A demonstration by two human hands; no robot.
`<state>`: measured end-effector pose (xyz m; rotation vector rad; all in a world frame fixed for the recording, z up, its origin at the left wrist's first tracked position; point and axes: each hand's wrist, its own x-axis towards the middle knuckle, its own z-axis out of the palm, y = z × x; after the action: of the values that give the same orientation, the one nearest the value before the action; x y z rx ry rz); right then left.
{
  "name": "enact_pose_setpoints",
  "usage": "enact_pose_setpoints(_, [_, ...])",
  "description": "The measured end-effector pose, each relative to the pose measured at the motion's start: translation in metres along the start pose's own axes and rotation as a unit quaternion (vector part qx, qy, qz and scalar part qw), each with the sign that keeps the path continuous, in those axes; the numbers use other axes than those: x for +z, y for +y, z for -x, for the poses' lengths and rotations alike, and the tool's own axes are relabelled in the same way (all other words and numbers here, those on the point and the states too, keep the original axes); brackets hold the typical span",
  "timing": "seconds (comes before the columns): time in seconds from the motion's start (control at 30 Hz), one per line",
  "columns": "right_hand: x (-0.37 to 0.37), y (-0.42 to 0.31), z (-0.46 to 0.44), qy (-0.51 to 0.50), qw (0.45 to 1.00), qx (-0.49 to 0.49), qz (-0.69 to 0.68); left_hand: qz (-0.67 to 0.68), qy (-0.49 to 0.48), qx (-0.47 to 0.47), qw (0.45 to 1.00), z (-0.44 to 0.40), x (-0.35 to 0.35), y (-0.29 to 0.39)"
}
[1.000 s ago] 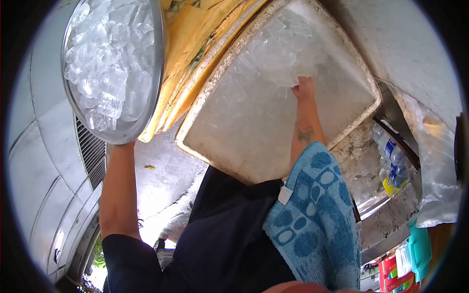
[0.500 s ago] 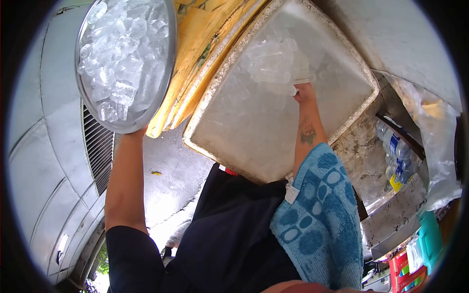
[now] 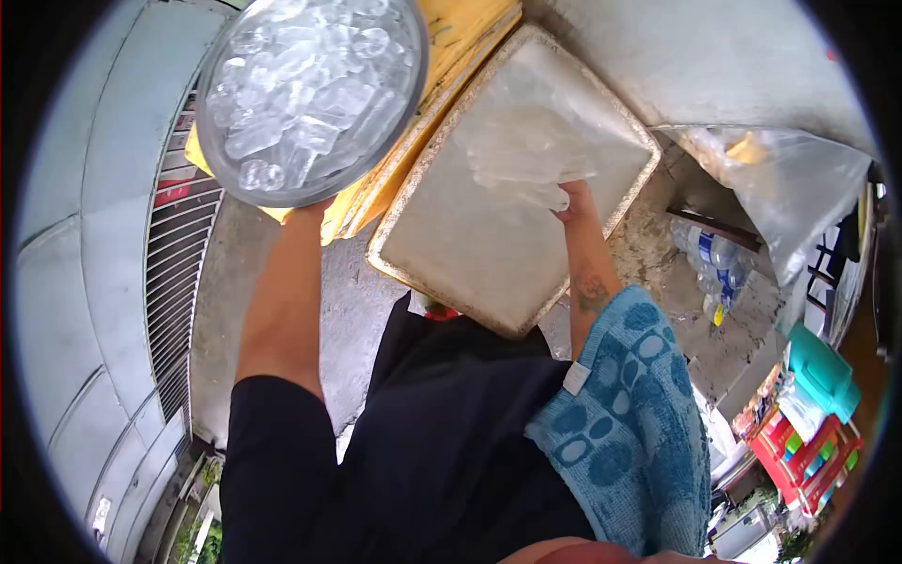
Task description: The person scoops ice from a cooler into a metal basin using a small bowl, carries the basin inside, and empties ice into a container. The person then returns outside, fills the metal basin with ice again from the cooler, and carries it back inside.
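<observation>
A round metal bowl [image 3: 413, 113] heaped with clear ice pieces [image 3: 310, 85] is held up at the upper left. My left hand [image 3: 308, 211] grips it from below at the near rim, its fingers mostly hidden under it. Right of it stands a worn, foam-like ice box [image 3: 427, 240] with tube-shaped ice [image 3: 512, 141] in a hazy interior. My right hand [image 3: 575, 199] reaches inside, closed around a pale translucent object [image 3: 550, 195] whose kind I cannot make out, right against the ice. A blue patterned towel [image 3: 629, 404] drapes over my right upper arm.
Yellow worn panels [image 3: 460, 47] lean along the box's left side. A metal wall with a slatted grille [image 3: 178, 282] runs down the left. Plastic bottles [image 3: 719, 258], a hanging clear bag [image 3: 775, 179] and a red plastic stool [image 3: 799, 461] are on the right.
The view has shifted, and the bowl of ice now appears further right, nearer the box. My right hand appears slightly lower, still at the ice. Both hands keep their hold.
</observation>
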<state>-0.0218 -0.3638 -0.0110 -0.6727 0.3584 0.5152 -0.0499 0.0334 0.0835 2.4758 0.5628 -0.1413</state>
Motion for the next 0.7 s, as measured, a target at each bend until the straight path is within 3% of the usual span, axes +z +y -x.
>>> enact_pose_setpoints(0.2, [0.117,-0.053,0.047,-0.001,0.999,-0.046,0.027,-0.026,0.002,0.022,0.999,-0.007,0.004,0.002])
enact_pose_setpoints(0.3, [0.176,-0.065,0.043,-0.066,0.996,-0.040,0.043,-0.038,0.000,0.023,0.999,-0.010,0.003,0.002])
enact_pose_setpoints(0.43, [0.251,-0.047,0.021,-0.041,0.992,-0.099,0.068,-0.042,0.000,0.026,0.999,-0.008,0.003,0.002])
enact_pose_setpoints(0.53, [0.289,-0.031,0.000,-0.100,0.991,-0.054,0.071,-0.046,0.000,0.026,0.999,-0.012,0.002,0.004])
enact_pose_setpoints(0.7, [0.335,-0.011,-0.007,-0.089,0.982,-0.047,0.162,-0.046,-0.002,0.028,0.999,-0.014,0.000,0.006])
